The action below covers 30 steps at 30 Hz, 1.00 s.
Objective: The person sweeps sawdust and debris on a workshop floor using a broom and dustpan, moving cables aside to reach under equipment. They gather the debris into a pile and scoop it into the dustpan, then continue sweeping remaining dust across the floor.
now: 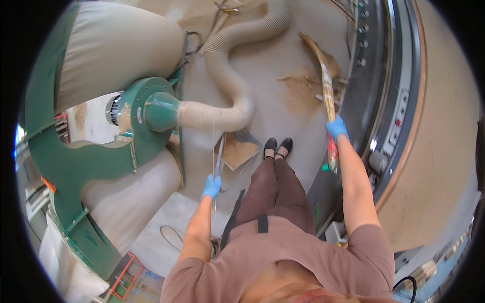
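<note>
My left hand (211,186), in a blue glove, is closed around the upright handle of a long-handled dustpan (249,138). The pan rests on the floor left of my shoes, with tan sawdust (236,153) in it. Out to the right, my gloved right hand (337,127) grips a broom (328,91) by its shaft. A red section with a green end sticks out below that hand. The broom's worn, straw-coloured head reaches forward, beside a spread of loose sawdust (301,94) on the floor.
A green dust collector (151,108) with large cloth bags (121,50) fills the left side. Its ribbed hose (230,76) snakes across the floor ahead. Along the right runs a long machine with a control strip (399,118) and a tan panel (439,131).
</note>
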{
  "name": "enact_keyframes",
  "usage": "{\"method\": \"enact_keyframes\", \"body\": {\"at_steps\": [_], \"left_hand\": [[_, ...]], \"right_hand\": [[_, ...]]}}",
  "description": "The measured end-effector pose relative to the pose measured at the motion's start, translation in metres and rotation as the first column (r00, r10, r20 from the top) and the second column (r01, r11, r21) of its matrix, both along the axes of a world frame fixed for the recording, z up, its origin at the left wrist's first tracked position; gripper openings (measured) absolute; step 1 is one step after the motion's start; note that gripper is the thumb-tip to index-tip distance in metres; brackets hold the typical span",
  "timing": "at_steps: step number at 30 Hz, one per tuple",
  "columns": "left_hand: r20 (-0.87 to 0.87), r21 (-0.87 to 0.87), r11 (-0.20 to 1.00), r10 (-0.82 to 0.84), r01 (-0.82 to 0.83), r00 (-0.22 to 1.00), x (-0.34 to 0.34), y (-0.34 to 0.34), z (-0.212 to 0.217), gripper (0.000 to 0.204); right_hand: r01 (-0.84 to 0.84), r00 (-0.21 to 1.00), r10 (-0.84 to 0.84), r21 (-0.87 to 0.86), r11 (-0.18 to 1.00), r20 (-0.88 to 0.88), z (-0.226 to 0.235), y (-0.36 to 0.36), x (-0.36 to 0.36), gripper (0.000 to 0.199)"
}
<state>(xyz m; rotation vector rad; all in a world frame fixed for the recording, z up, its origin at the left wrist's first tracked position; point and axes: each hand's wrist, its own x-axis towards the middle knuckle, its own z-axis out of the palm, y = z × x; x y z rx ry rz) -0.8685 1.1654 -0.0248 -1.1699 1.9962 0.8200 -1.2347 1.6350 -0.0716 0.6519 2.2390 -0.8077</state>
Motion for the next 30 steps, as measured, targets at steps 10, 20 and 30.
{"method": "enact_keyframes", "body": {"at_steps": [10, 20, 30], "left_hand": [[-0.105, 0.245, 0.895, 0.406, -0.372, 0.908, -0.020, 0.054, -0.005, 0.023], [-0.057, 0.347, 0.822, 0.500, -0.452, 0.864, -0.054, 0.124, -0.018, 0.026], [-0.085, 0.556, 0.768, 0.434, -0.319, 0.897, -0.144, 0.145, -0.012, 0.024]], "right_hand": [[0.030, 0.988, -0.029, -0.005, 1.000, 0.150, -0.034, 0.024, -0.019, 0.052], [-0.044, 0.931, 0.081, -0.112, 0.993, 0.355, -0.045, -0.027, 0.100, 0.053], [-0.039, 0.995, 0.043, -0.046, 0.998, 0.095, 0.062, -0.028, 0.113, 0.055]]}}
